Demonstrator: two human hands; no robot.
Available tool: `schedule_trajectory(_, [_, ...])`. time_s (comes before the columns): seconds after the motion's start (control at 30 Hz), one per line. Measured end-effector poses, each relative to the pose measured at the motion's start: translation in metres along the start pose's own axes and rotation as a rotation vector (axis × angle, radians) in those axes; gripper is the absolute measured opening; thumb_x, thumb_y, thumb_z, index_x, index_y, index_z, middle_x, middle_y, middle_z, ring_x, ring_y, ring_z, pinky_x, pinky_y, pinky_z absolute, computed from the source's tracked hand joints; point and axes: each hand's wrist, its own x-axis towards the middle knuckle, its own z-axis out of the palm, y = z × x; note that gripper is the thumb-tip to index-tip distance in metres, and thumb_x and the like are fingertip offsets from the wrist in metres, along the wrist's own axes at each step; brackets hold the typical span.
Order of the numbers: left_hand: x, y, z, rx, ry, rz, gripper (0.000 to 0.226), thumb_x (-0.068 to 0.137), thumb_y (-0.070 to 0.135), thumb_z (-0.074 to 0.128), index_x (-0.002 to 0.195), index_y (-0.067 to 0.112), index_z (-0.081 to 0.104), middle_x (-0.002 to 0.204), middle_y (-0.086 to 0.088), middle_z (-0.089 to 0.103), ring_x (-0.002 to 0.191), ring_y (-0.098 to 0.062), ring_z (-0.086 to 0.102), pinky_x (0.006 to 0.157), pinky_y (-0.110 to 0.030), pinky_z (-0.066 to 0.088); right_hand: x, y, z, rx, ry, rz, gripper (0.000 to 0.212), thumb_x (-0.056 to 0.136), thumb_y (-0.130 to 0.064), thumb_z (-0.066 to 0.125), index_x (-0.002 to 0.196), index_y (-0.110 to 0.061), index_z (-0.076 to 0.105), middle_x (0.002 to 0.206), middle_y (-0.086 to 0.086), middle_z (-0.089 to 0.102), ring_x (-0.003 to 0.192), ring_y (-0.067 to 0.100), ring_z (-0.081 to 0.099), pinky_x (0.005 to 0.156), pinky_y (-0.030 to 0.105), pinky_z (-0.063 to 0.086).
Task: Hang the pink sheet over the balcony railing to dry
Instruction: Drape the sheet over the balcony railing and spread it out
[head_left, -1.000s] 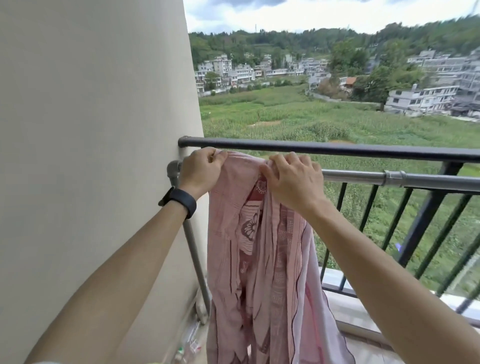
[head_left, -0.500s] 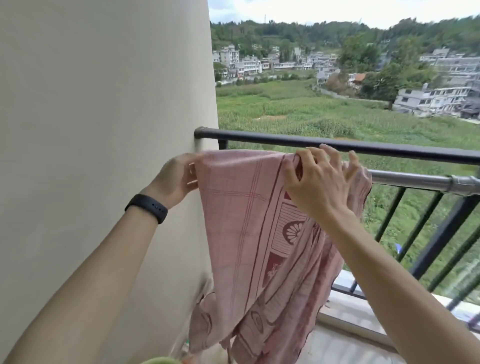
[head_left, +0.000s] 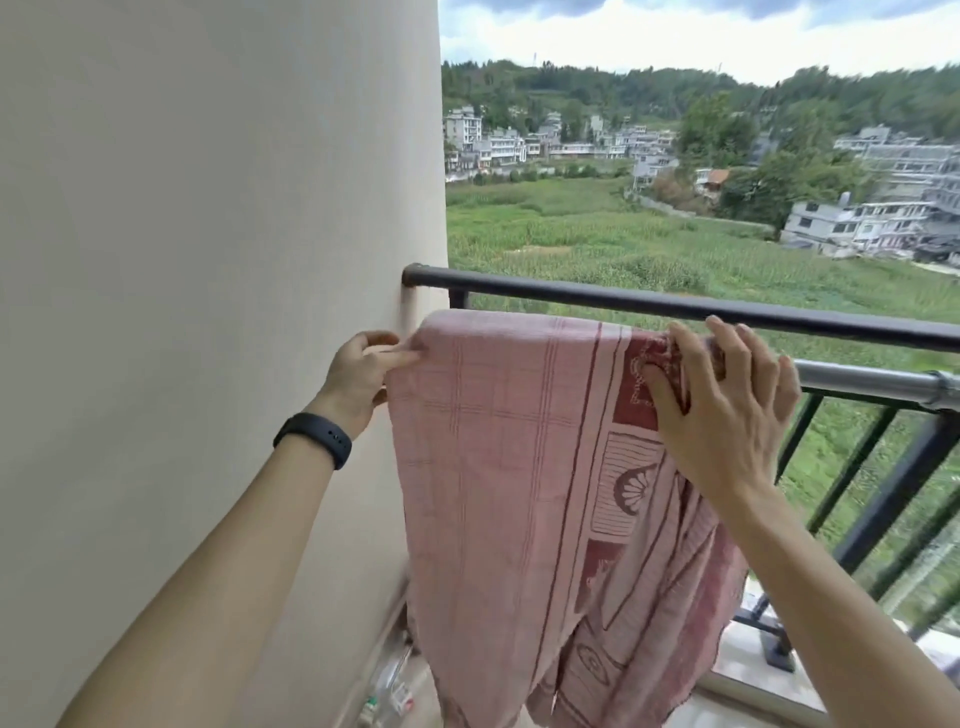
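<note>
At balcony's left end, hard by the wall (head_left: 208, 260), the pink sheet (head_left: 498, 457) lies draped over a grey bar (head_left: 872, 382) just near side of & below the railing (head_left: 623, 304) top rail; its near fold hangs well down.

Hands:
- Left hand (head_left: 358, 374), black wristband (head_left: 314, 439) on wrist, pinches sheet's top left edge betw. thumb & fingers, close to wall. Judged: anchors that end so cloth can't slide.
- Right hand (head_left: 722, 410) sits farther right on bar, fingers spread & hooked over gathered fabric, thumb pressed on near face; it has hold of the bunch.

Condition: left portion flat, right portion bunched w/ folds below.

Judgement: spreading step in hand; hang approx. done, but bunch needs drawing right along bar to dry evenly.

Risk: far-side overhang not visible, so balance unconfirmed; uneven drape could slip off.
</note>
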Motion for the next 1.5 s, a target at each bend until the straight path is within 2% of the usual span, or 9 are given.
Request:
schedule_trajectory(0.1, [0.002,0.005,-0.009,-0.050,-0.128,-0.074,0.023,0.088,0.035,0.069,0.105,0.019,0.065,0.087,0.002,0.064,0.078,-0.017,0.059,0.074,-0.030,0.043,-0.008,-0.024,0.007,0.041,0.068,0.097,0.053,0.101,-0.047,0.041,0.148,-0.023,0.042,0.156,0.013,0.034,0.148,0.033,0.024,0.122,0.057,0.010])
schedule_trajectory(0.37, [0.029,0.035,-0.004,-0.311,0.002,0.173,0.020,0.081,0.006,0.077,0.089,0.024,0.069,0.087,0.002,0.073,0.073,-0.015,0.064,0.063,-0.023,0.051,-0.009,-0.029,0.017,0.045,0.091,0.124,0.051,0.092,-0.032,0.052,0.142,-0.020,0.047,0.154,0.012,0.035,0.148,0.034,0.023,0.120,0.061,0.006])
schedule_trajectory(0.5, [0.038,0.004,-0.011,0.292,0.176,0.132,0.024,0.076,0.000,0.080,0.090,0.017,0.070,0.085,0.004,0.067,0.085,-0.015,0.062,0.076,-0.025,0.046,-0.009,-0.027,0.017,0.057,0.095,0.141,0.044,0.099,-0.037,0.040,0.140,-0.023,0.048,0.153,0.008,0.039,0.147,0.032,0.025,0.120,0.060,0.008])
schedule_trajectory(0.67, [0.039,0.002,-0.018,0.183,0.317,0.140,0.018,0.082,0.014,0.069,0.095,0.026,0.065,0.099,0.003,0.068,0.082,-0.014,0.061,0.067,-0.025,0.044,-0.009,-0.027,0.012,0.076,0.085,0.141,0.044,0.099,-0.038,0.041,0.140,-0.024,0.049,0.152,0.007,0.040,0.146,0.030,0.026,0.121,0.056,0.006])
schedule_trajectory(0.83, [0.037,0.013,-0.003,0.412,0.018,0.017,0.026,0.090,0.049,0.063,0.106,0.028,0.067,0.098,0.009,0.072,0.089,-0.011,0.066,0.075,-0.033,0.045,-0.007,-0.031,0.003,0.128,0.028,0.147,0.049,0.095,-0.041,0.045,0.141,-0.025,0.048,0.152,0.005,0.040,0.146,0.030,0.026,0.120,0.058,0.009])
schedule_trajectory(1.03, [0.041,0.046,0.009,0.535,0.362,0.369,0.018,0.094,0.034,0.062,0.102,0.022,0.072,0.104,0.002,0.073,0.096,-0.021,0.066,0.086,-0.029,0.050,-0.018,-0.015,-0.016,0.389,0.093,0.178,0.054,0.092,-0.040,0.054,0.139,-0.015,0.050,0.149,0.009,0.044,0.143,0.028,0.032,0.120,0.045,0.019])
schedule_trajectory(1.17, [0.008,0.030,0.066,0.899,0.215,0.749,0.025,0.092,0.040,0.059,0.115,0.029,0.066,0.111,0.002,0.069,0.106,-0.024,0.060,0.089,-0.038,0.050,-0.042,0.004,-0.027,0.753,0.120,0.578,0.053,0.092,-0.047,0.064,0.134,-0.021,0.045,0.133,-0.001,0.051,0.123,0.017,0.049,0.108,0.045,0.040])
schedule_trajectory(1.37, [-0.022,-0.014,0.172,1.112,0.055,0.861,0.045,0.099,0.048,0.033,0.136,0.030,0.052,0.129,0.002,0.062,0.122,-0.021,0.051,0.109,-0.048,0.033,-0.025,0.020,-0.048,0.967,-0.471,0.691,0.018,0.092,-0.028,0.069,0.100,-0.013,0.062,0.088,0.012,0.070,0.080,0.023,0.069,0.073,0.049,0.061])
schedule_trajectory(1.5, [-0.009,-0.031,0.170,1.219,0.160,0.854,0.063,0.099,0.060,0.008,0.131,0.030,0.053,0.122,-0.002,0.055,0.117,-0.026,0.049,0.112,-0.047,0.020,0.019,0.067,-0.086,0.726,-0.058,0.534,0.012,0.095,-0.029,0.061,0.084,-0.027,0.061,0.068,-0.003,0.059,0.057,0.007,0.051,0.048,0.029,0.045])
